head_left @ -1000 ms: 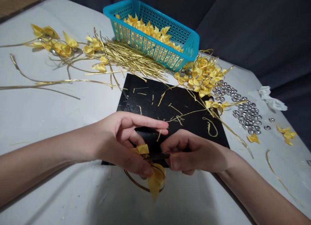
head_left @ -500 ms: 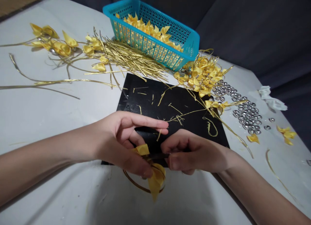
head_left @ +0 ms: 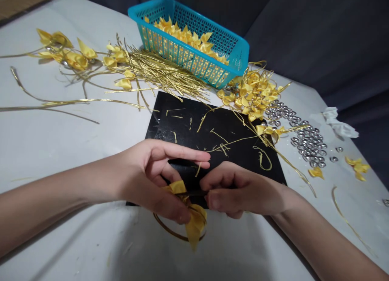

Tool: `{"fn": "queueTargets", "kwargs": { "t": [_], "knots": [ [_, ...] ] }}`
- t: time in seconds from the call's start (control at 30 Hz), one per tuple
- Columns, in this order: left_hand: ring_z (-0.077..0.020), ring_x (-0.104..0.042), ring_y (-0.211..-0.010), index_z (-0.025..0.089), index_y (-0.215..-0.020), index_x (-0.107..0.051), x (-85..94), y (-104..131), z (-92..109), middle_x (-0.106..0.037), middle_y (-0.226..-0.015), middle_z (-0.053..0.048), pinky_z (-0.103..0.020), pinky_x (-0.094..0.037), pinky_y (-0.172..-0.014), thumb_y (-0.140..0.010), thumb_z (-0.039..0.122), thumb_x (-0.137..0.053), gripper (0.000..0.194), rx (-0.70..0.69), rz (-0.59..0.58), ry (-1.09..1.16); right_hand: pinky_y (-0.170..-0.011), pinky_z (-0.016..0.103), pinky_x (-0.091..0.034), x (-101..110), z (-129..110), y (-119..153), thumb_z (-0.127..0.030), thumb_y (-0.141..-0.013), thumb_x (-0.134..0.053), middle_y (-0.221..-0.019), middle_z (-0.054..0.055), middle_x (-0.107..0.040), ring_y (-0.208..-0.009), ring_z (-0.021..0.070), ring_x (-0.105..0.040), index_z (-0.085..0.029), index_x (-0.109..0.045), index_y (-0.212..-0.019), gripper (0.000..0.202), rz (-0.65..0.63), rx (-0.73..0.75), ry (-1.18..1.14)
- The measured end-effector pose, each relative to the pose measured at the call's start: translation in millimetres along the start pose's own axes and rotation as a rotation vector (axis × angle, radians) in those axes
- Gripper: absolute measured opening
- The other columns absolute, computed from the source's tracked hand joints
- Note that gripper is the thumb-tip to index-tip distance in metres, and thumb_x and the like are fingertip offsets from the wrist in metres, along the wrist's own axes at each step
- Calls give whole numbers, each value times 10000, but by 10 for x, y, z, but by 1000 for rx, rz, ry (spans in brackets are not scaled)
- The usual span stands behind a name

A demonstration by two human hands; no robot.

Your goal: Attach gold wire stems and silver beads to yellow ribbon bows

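Note:
A yellow ribbon bow [head_left: 196,224] with a loop of gold cord [head_left: 170,231] is pinched in my left hand [head_left: 142,179], thumb on top, while the index and middle fingers stretch out to the right. My right hand [head_left: 240,194] is closed around a dark, thin tool [head_left: 197,193]. The tool's tip reaches the middle of the bow, beside my left thumb. Most of the tool is hidden in the right fist, so its kind does not show. Both hands are over the near edge of a black mat [head_left: 188,119].
A turquoise basket [head_left: 194,50] of yellow bows stands at the back. Gold cords [head_left: 164,72] lie before it. Finished-looking bows with cords [head_left: 252,92] and silver bells [head_left: 308,143] lie to the right, more bows [head_left: 75,59] to the left. Thread scraps [head_left: 223,148] dot the mat.
My right hand has shifted very slightly left, and the dark tool's tip sits a little farther into the bow. The left hand keeps its hold almost unmoved.

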State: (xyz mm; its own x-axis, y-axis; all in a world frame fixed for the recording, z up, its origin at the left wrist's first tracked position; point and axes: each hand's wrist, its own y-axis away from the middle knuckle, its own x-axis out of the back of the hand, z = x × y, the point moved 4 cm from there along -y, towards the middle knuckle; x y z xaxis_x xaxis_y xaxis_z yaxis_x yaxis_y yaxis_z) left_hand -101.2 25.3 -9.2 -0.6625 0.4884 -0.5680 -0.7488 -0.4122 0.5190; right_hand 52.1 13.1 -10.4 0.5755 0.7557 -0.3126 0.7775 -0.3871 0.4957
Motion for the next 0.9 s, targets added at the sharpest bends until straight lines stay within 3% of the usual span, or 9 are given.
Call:
{"fn": "queueTargets", "kwargs": {
  "t": [0.33, 0.9],
  "knots": [
    [-85, -656, -557, 324, -1210, -578, 30, -23, -20, -661, -603, 93, -123, -500, -534, -555, 93, -805, 730, 8, 14, -157, -348, 109, -246, -17, 3, 0, -442, -804, -616, -501, -97, -299, -401, -4, -273, -145, -413, -594, 417, -19, -3, -28],
    [-115, -688, -641, 306, -1195, -587, 11, -6, -1, -703, -644, 80, -152, -526, -586, -581, 44, -788, 698, 1, -9, -78, -333, 107, -238, -34, 10, -6, -469, -789, -627, -473, -105, -293, -382, -6, -264, -145, -412, -585, 439, -10, -22, -67]
  ]
}}
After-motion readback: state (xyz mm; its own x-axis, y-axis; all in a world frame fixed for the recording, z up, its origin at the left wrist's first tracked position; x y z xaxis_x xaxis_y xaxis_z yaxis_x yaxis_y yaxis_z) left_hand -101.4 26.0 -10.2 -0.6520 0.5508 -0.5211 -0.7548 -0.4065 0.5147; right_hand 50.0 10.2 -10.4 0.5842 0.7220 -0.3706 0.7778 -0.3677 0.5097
